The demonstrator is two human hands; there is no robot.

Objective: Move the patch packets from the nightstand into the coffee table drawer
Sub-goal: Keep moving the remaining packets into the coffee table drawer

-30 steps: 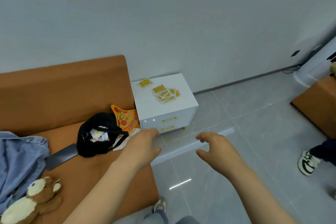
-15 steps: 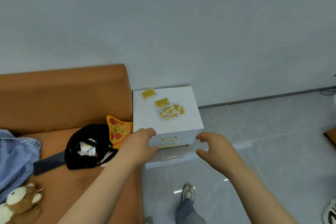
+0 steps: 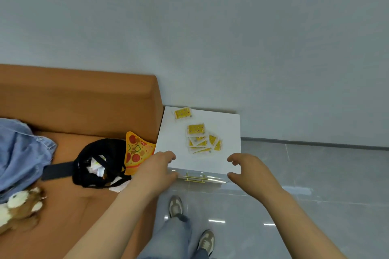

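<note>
Left hand [image 3: 156, 171] and right hand [image 3: 249, 171] both empty, fingers loosely curled, over nightstand [image 3: 227, 132] front edge. Packets [image 3: 200, 139] lie mid-top just beyond fingertips, untouched; one packet [image 3: 182, 112] sits at back-left corner.

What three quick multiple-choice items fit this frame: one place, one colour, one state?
1. Where do the patch packets lie?
A. On the sofa
B. On the nightstand top
C. On the floor
2. What colour are the packets mainly?
A. Blue
B. Black
C. Yellow
3. What do the left hand and right hand hold?
A. Nothing
B. One packet each
C. The drawer handle
Answers: 1 B, they lie scattered on the white top; 2 C, yellow faces with pale edges; 3 A, both hands hover empty, fingers loosely curled.
</note>
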